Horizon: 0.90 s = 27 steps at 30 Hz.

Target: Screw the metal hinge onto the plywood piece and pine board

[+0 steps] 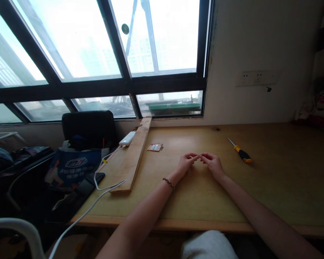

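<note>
Over the middle of the wooden table, my left hand [187,162] and my right hand [212,164] meet at the fingertips. Both are closed in a pinch around something too small to make out. A screwdriver [242,153] with a yellow and black handle lies on the tabletop, to the right of my right hand. Left of my hands and farther back rests a small flat piece [155,147] with pale rectangles on it and dark bits at its right edge.
A long wooden board [129,162] lies along the table's left side, carrying a white device [127,139] with a white cable [83,214]. Beyond it stand a black chair [88,126] and a blue bag [75,167]. Wall sockets [258,78] are at the right.
</note>
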Tool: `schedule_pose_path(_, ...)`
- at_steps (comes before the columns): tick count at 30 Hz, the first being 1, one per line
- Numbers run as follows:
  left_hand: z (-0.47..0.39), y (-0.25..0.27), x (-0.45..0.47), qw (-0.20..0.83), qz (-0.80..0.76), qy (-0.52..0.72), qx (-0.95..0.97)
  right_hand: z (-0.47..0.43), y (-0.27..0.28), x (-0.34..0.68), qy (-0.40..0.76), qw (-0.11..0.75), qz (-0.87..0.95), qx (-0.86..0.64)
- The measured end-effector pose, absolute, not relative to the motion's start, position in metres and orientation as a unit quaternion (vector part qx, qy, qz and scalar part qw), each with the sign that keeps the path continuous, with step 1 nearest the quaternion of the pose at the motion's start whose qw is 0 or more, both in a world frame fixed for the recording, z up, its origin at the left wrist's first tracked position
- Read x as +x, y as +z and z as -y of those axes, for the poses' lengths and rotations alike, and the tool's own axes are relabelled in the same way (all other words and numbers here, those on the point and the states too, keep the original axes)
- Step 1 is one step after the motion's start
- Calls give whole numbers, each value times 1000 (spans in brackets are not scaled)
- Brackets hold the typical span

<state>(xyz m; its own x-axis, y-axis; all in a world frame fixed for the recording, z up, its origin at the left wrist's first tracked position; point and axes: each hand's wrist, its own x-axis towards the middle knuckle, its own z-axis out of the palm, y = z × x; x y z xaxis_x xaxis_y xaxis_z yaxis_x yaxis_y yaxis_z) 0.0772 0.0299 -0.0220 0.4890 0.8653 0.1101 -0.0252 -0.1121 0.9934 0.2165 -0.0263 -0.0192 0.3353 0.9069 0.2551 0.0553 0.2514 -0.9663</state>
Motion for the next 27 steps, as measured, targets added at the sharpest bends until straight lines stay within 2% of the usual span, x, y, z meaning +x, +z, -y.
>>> schedule_pose_path(14,-26,-17,76,604,-331,422,589,31,-14,215,303,598,519,-531)
schedule_pose_path(27,-24,-16,76,611,-301,362,637,28,-20,222,178,584,540,-580)
